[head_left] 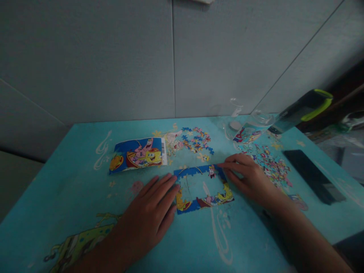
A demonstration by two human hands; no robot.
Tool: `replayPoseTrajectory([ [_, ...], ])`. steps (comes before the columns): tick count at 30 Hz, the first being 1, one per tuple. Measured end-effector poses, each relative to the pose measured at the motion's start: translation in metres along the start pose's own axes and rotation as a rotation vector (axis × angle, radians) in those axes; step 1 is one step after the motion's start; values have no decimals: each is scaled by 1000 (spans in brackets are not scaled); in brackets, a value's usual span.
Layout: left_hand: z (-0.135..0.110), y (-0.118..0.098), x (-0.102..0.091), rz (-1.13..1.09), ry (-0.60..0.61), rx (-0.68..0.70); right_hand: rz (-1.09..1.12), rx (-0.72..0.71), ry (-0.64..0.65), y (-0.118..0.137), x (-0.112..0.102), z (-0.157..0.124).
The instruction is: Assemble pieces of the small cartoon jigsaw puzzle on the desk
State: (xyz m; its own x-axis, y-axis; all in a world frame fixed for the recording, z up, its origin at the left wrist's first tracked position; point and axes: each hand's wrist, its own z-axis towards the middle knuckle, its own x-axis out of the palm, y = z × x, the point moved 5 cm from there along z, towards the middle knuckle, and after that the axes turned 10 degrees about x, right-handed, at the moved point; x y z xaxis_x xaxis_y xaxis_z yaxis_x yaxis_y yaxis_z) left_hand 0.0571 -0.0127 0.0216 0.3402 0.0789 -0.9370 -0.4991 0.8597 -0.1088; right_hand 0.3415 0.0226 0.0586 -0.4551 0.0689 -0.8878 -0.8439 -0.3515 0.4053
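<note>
- Mid-table: jigsaw puzzle (209,201), outline apparently joined nearly all round, middle unfilled.
- Along its left edge: left hand (157,204), laid out fairly flat, gripping nothing visible.
- At its far right corner: right hand (248,176), fingertips narrowed; no telling whether pinching a piece.
- Beyond: loose pieces (196,141), unjoined; another heap (273,163) rightward.
- Far left: picture packet (139,153), limiting room there.
- Farther right: dark slab (313,176).
- Most room for moving: near side of table (193,246).

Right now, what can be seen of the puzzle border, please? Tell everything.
The puzzle border lies flat on the turquoise table: thin, seemingly cardboard pieces forming a rectangle, blue with yellow and pink cartoon parts, its middle unfilled. The left hand touches its left edge; the right hand, its upper-right corner.
</note>
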Motion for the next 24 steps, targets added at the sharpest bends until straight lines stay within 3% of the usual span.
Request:
replayPoseTrajectory([
  [7, 0, 0, 1, 20, -9, 6, -2, -57, 121, 1, 4, -1],
  [14, -1, 0, 2, 19, -6, -1, 57, 163, -173, -23, -20, 1],
  [17, -1, 1, 2, 6, -13, 4, 59, 203, -161, -26, -16, 1],
  [24, 1, -1, 0, -7, -17, -2, 99, 134, -72, -15, -2, 5],
])
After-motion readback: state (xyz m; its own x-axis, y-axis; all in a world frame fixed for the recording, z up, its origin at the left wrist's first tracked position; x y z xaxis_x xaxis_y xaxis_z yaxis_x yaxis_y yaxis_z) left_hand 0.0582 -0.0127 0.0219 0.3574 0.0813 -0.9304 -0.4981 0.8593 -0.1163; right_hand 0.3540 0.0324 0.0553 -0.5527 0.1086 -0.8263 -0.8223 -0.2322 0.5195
